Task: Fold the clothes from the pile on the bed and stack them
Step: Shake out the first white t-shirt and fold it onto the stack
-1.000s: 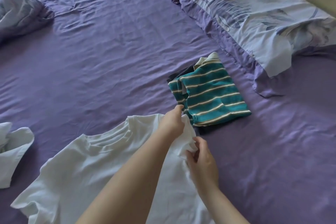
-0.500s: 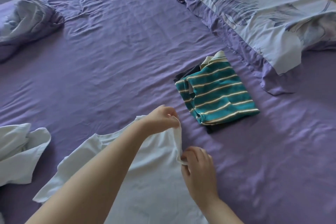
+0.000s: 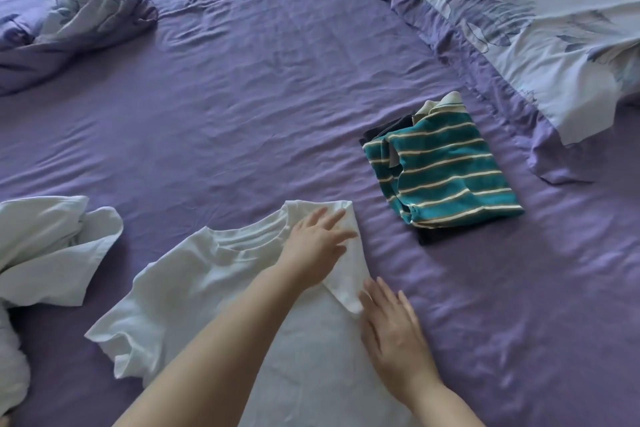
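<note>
Both hands flat on white T-shirt (image 3: 194, 274), bed.
Left hand (image 3: 317, 241) presses folded-in sleeve; right hand (image 3: 394, 329) just beside, fingers straight, gripping nothing.

White tee (image 3: 194, 274); teal striped shirt (image 3: 446, 170); purple sheet (image 3: 242, 114).

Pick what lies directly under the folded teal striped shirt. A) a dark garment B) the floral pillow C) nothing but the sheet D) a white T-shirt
A: a dark garment shows at the near and far edges under the teal striped shirt, both resting on the purple sheet.
</note>
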`<action>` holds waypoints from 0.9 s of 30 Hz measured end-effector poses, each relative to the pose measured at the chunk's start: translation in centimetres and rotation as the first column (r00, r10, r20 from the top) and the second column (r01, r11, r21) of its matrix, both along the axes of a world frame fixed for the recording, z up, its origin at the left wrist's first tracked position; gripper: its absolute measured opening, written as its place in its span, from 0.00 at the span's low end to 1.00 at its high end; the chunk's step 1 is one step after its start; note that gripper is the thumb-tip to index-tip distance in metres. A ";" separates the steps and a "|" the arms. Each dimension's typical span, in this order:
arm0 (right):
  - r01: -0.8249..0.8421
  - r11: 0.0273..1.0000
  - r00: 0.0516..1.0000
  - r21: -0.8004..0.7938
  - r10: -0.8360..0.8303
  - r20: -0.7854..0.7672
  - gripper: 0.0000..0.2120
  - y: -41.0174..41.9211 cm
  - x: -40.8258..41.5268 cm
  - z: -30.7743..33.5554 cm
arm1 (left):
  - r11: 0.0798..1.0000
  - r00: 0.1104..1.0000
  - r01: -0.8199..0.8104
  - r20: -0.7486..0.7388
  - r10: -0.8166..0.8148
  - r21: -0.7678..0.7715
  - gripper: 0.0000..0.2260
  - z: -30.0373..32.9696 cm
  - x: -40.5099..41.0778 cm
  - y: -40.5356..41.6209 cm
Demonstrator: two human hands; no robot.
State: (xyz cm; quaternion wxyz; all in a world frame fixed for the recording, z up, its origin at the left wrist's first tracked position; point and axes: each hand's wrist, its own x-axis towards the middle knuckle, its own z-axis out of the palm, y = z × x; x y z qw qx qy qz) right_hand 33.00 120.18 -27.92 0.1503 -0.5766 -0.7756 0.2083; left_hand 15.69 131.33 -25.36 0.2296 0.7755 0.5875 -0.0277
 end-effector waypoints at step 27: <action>-0.279 0.958 0.960 -0.071 0.280 0.012 0.27 1.5 -7.8 2.2 | 0.657 0.640 -0.754 -0.236 0.731 -0.009 0.31 0.3 -11.9 -15.0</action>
